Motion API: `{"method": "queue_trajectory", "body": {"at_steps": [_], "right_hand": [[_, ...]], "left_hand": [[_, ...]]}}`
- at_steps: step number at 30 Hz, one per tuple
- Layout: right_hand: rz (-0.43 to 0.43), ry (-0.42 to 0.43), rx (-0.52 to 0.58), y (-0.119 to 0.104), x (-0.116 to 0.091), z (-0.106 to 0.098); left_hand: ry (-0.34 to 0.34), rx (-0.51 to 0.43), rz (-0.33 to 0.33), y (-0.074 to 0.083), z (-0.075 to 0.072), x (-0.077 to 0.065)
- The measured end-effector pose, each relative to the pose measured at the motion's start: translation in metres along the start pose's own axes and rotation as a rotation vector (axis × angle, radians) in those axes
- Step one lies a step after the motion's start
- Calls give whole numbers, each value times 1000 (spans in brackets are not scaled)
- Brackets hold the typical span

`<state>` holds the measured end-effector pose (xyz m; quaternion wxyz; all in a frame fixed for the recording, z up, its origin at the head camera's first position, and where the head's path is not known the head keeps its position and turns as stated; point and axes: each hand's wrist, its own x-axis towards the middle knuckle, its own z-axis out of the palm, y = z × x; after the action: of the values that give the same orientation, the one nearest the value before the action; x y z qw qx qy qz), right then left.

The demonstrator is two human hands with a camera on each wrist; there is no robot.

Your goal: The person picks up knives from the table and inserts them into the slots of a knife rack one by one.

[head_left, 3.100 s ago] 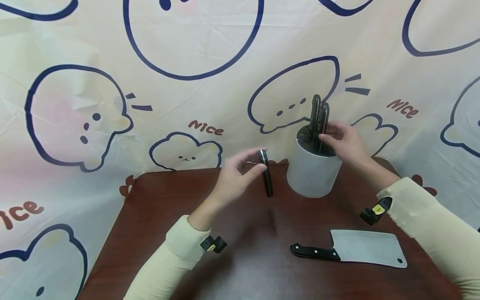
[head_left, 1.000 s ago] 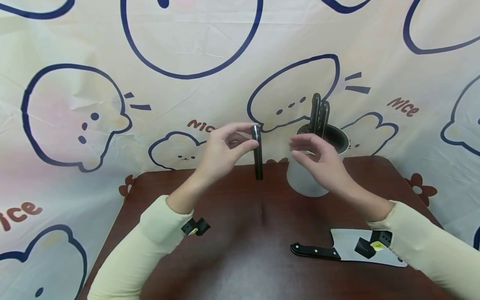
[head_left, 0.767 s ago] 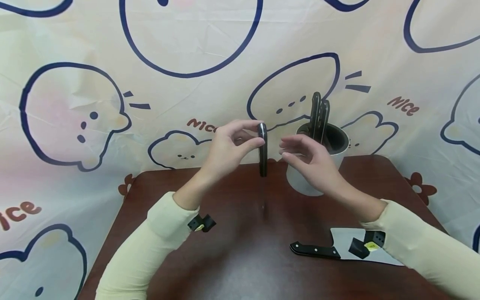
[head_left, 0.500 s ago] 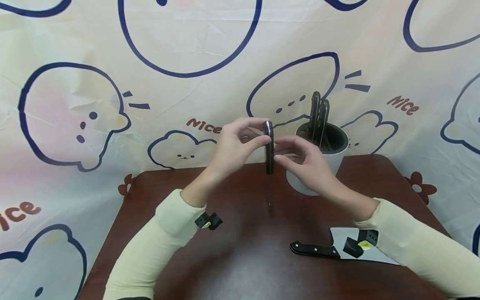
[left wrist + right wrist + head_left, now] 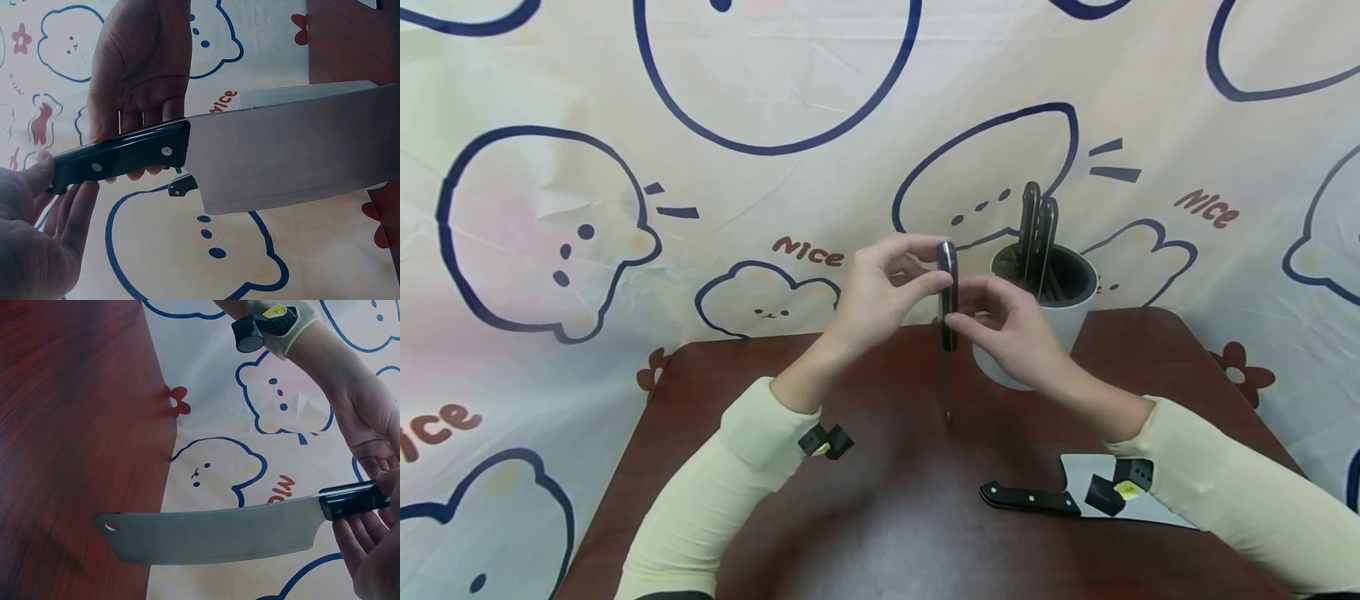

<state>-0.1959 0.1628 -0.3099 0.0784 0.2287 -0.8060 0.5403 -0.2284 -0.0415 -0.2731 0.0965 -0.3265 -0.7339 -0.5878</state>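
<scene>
My left hand [image 5: 880,283] pinches the upper end of a black, riveted cleaver handle [image 5: 950,267]. Lower on the same handle, my right hand [image 5: 1015,329] grips with thumb and fingers, seen also from the right wrist, where the hand [image 5: 378,556] fills the lower right. The cleaver hangs handle up, its blade almost edge-on to the head camera. From the left wrist, the broad blade [image 5: 294,150] shows flat, stretching away from both hands. Its hole near the corner appears in the right wrist view, on the blade [image 5: 212,537].
Behind my right hand stands a white round knife holder [image 5: 1067,321] with several black-handled tools [image 5: 1037,233] upright in it. A second cleaver [image 5: 1030,498] lies on the brown table [image 5: 887,533] at front right, partly under my right wrist camera. A patterned cloth [image 5: 775,200] hangs behind.
My right hand has left the tools in the holder and moved left onto the held cleaver's handle. My left hand has raised the cleaver and lately shifted it right.
</scene>
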Motion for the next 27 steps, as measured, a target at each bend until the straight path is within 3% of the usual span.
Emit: {"method": "queue_trajectory", "body": {"at_steps": [13,21,27], "right_hand": [[-9,8,-19,-2,-2,-3],[11,13,-9,-4,-4,-7],[25,30,-48,-3,-8,-14]], "left_hand": [[-15,-22,1,-1,0,2],[-36,-25,13,-10,-4,0],[-30,-1,-35,-21,-12,-9]]}}
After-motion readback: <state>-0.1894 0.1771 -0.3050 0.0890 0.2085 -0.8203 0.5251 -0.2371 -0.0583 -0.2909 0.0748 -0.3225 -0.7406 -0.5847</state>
